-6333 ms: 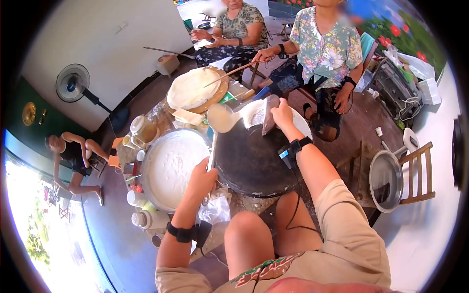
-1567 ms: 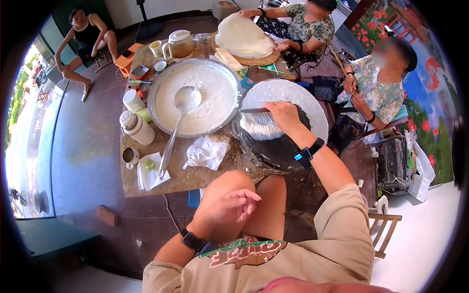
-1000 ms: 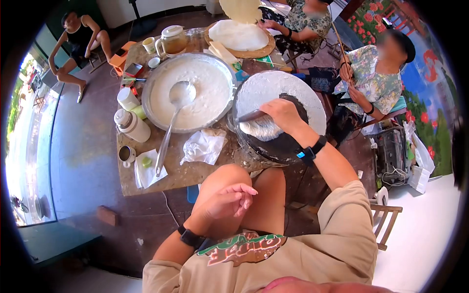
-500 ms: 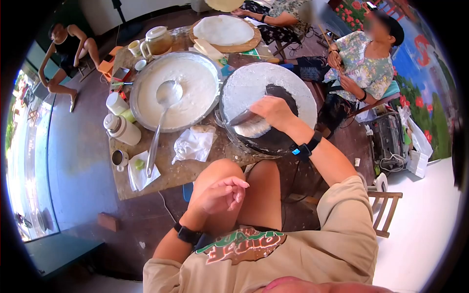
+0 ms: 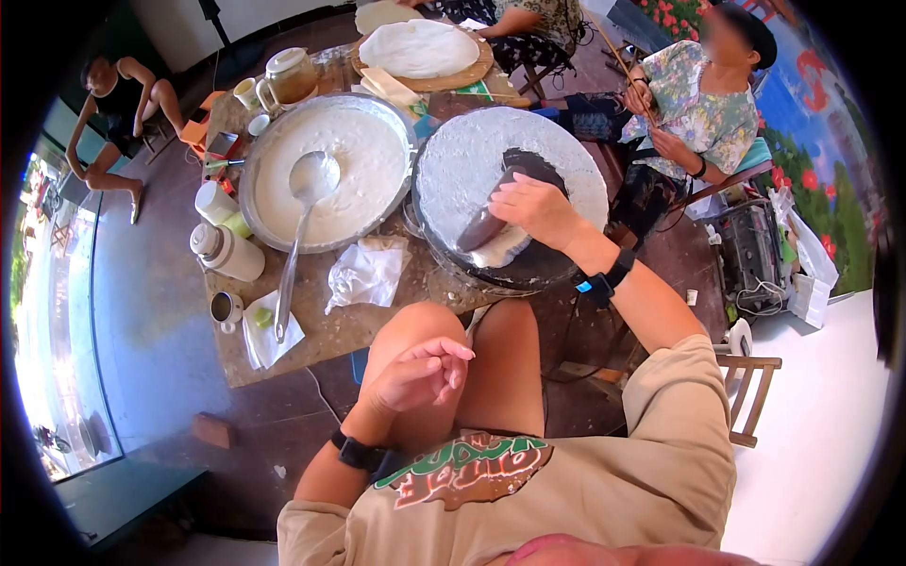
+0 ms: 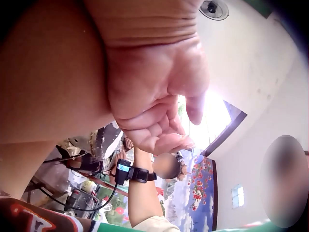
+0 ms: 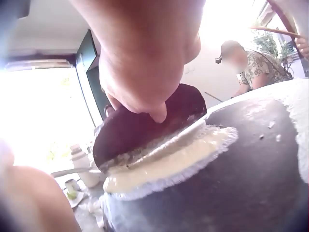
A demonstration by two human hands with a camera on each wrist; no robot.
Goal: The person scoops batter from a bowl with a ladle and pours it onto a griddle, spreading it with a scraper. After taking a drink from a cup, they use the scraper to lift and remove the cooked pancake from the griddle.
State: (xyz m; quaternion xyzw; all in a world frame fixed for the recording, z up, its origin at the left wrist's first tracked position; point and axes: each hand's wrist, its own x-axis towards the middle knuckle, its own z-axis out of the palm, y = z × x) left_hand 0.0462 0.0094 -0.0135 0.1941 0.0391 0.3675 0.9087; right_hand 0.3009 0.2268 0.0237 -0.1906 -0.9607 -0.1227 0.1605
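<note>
My right hand (image 5: 540,209) grips a dark, curved batter spreader (image 5: 483,224) over the round griddle (image 5: 545,259). In the right wrist view the spreader (image 7: 149,128) stands on edge, pushing a thick ridge of pale batter (image 7: 169,164) along the black surface. A thin whitish layer (image 5: 472,156) covers most of the griddle, leaving a dark patch near the middle and front. My left hand (image 5: 425,371) hovers by my thigh, fingers loosely curled, holding nothing; its palm shows in the left wrist view. The ladle (image 5: 300,226) lies with its bowl in the batter basin (image 5: 247,193).
Beyond the griddle, flat pancakes (image 5: 415,49) lie on a round woven board (image 5: 477,72). A thermos (image 5: 226,253), a mug (image 5: 226,308), a teapot (image 5: 291,77) and a crumpled white cloth (image 5: 368,274) stand or lie around the basin. A person holding a stick (image 5: 613,57) sits at right.
My left hand, earlier holding the ladle beside the griddle, is now by my thigh; the ladle rests in the basin. My right hand has swept the spreader round, widening the white layer.
</note>
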